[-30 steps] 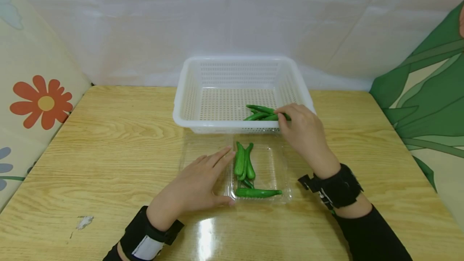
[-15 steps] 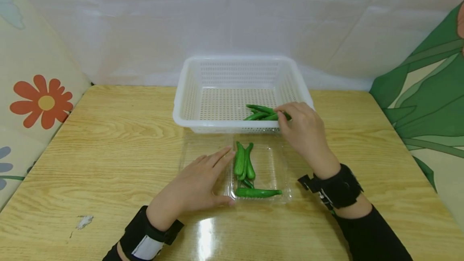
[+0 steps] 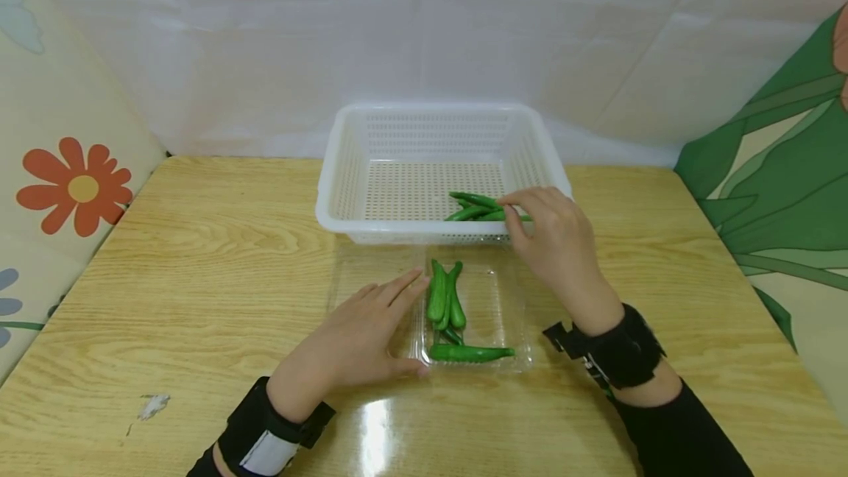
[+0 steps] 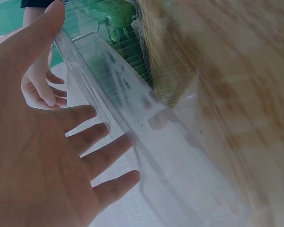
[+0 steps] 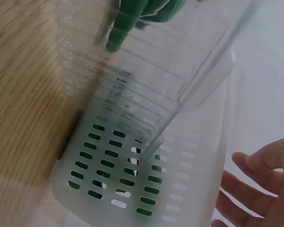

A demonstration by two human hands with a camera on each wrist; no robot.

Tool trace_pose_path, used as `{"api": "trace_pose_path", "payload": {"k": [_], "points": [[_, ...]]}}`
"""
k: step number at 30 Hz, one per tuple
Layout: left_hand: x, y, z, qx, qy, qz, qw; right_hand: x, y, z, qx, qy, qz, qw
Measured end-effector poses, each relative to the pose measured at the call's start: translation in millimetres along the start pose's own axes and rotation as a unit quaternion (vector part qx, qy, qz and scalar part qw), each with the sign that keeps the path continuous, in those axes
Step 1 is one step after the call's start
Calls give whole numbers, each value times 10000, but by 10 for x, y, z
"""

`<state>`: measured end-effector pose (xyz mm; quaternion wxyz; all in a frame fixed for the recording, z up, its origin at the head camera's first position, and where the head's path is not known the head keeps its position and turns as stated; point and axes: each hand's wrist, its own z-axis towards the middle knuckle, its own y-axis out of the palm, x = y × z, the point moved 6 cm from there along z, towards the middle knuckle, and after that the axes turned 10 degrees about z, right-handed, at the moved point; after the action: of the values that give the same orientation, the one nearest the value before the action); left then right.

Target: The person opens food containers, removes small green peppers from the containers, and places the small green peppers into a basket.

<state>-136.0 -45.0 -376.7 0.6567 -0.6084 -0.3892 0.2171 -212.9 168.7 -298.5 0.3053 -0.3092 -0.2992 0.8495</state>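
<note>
My left hand (image 3: 361, 337) lies with its fingers spread and fairly straight along the left side of a clear plastic clamshell box (image 3: 493, 308). In the left wrist view its thumb and fingertips are right at the box's rim (image 4: 92, 92). Several green chili peppers (image 3: 439, 297) lie lengthwise in the box, and another pepper (image 3: 470, 352) lies crosswise near its front. My right hand (image 3: 553, 238) reaches over the front rim of a white perforated basket (image 3: 417, 227). Its thumb and index finger come together at more green chili peppers (image 3: 473, 210); I cannot tell whether they pinch one.
The basket stands behind the box, close to the white cloth backdrop (image 3: 265, 57). The clear lid (image 3: 351, 263) extends left of the box, partly under my left hand. Printed panels flank the wooden table (image 3: 218, 241), which shows a worn patch (image 3: 155, 405) at left.
My right hand has shifted very slightly left over the peppers in the basket, its thumb and index finger still close together there. My left hand and the peppers in the box stay in place.
</note>
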Motion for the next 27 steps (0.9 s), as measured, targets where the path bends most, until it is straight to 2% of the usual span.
{"api": "trace_pose_path", "payload": {"k": [10,18,27], "points": [[7,-2,-5,17,48,28,10000,-88,-27,-11,97,-221,56,9997],[1,2,0,43,24,32,10000,-160,-59,-9,312,-689,308,9967],[-1,1,3,33,-1,26,10000,-254,7,-17,-58,-1412,803,9867]]}}
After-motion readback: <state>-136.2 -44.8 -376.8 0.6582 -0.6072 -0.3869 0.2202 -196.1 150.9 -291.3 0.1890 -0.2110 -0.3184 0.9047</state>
